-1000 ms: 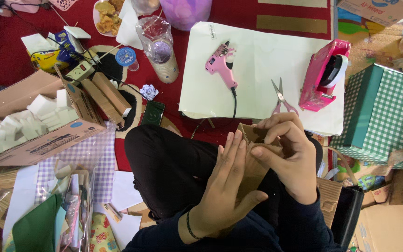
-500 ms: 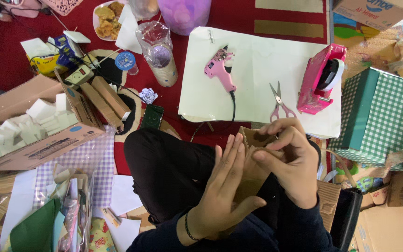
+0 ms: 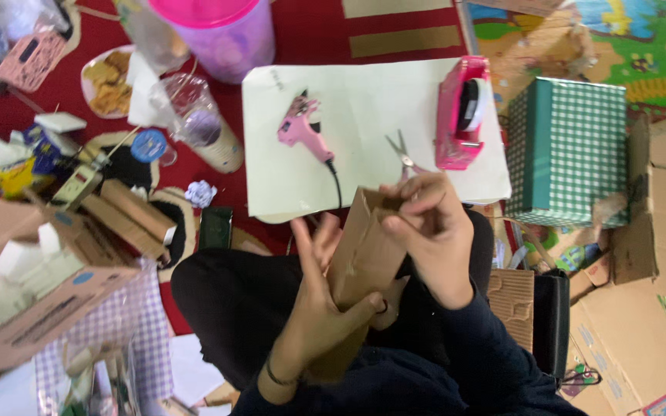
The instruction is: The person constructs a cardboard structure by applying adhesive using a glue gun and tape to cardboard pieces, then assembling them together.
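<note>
Both hands grip brown cardboard piece (image 3: 364, 254) over lap; pink glue gun (image 3: 302, 132), scissors (image 3: 402, 154) beyond.

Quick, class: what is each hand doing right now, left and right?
Left hand: closed around the lower part of the brown cardboard piece, holding it up.
Right hand: fingers pinched shut on the cardboard's top edge.

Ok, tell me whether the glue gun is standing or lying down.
Lying down: the pink glue gun rests on its side on the white sheet.
</note>
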